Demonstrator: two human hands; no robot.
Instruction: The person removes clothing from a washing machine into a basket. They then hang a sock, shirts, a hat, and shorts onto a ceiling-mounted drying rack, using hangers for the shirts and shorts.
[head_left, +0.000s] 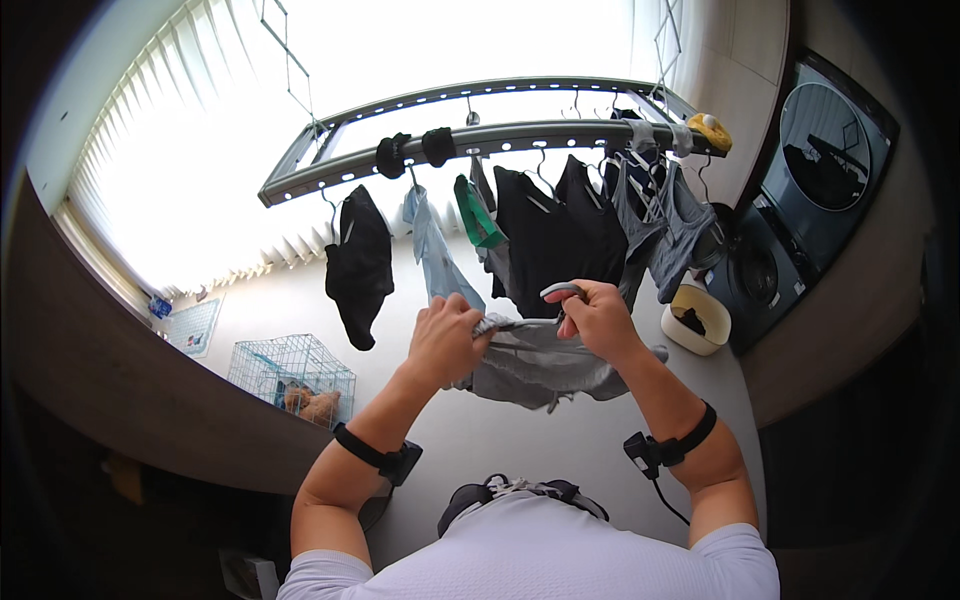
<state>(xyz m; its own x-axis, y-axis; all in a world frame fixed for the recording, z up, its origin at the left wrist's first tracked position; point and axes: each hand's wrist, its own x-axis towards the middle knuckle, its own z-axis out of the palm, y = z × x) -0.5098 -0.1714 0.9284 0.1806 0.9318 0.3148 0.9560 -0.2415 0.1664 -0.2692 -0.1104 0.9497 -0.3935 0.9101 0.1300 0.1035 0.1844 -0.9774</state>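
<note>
A grey garment (536, 375), perhaps shorts, spreads between my hands in front of my chest. My left hand (444, 343) pinches its gathered upper edge at the left. In my right hand (606, 321) is a clothes hanger (561, 288), gripped near its grey hook, which curves out above the fingers. The hanger's bar runs along the garment's top edge; how the two are joined is partly hidden by my hands and the cloth. Just beyond hang a black top (536, 247) and a light blue garment (435, 244).
A ceiling-hung drying rack (480, 140) spans the view, with several garments on hangers below it. Two stacked laundry machines (757, 274) stand at the right, near a cream basin (697, 341) holding dark cloth. A wire cage (259, 367) with a brown furry animal or toy sits left.
</note>
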